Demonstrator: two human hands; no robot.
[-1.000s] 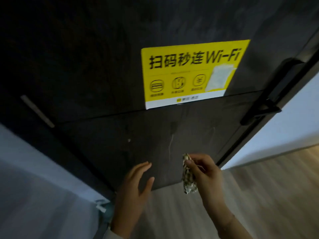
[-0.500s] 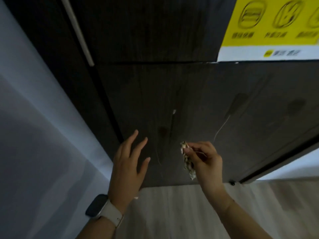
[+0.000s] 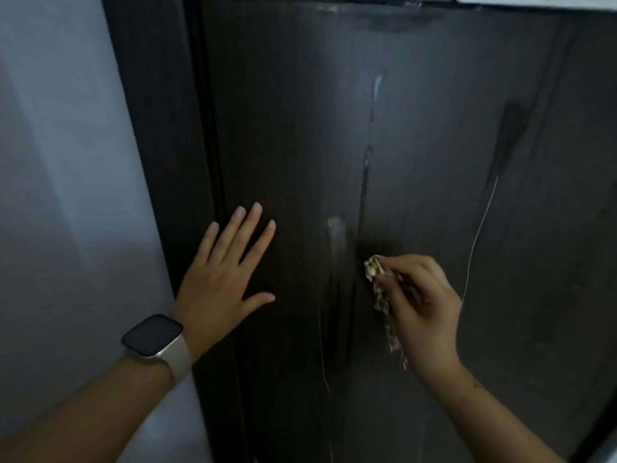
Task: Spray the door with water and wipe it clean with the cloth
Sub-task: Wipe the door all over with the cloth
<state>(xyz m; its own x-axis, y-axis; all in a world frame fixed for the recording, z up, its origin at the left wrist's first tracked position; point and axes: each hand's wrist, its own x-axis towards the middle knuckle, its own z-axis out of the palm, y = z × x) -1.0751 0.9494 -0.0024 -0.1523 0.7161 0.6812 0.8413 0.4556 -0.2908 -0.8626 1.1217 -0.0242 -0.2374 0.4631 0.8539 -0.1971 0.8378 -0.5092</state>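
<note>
The dark wood-grain door [image 3: 417, 135] fills most of the view, with wet streaks and thin water runs down its lower panel. My right hand [image 3: 424, 305] pinches a bunched, patterned cloth [image 3: 375, 270] and holds its top end against the door at a wet patch. The rest of the cloth hangs down in front of my palm. My left hand [image 3: 230, 272] lies flat on the door near its left edge, fingers straight and spread. A watch sits on that wrist. No spray bottle is in view.
A pale grey wall [image 3: 66, 195] runs down the left beside the dark door frame [image 3: 160, 162]. The bottom edge of a sticker [image 3: 534, 0] shows at the top right corner.
The view has dropped and closed in on the lower door panel. My left hand has gone from hovering to lying flat on the door. My right hand has brought the cloth onto the wet streak.
</note>
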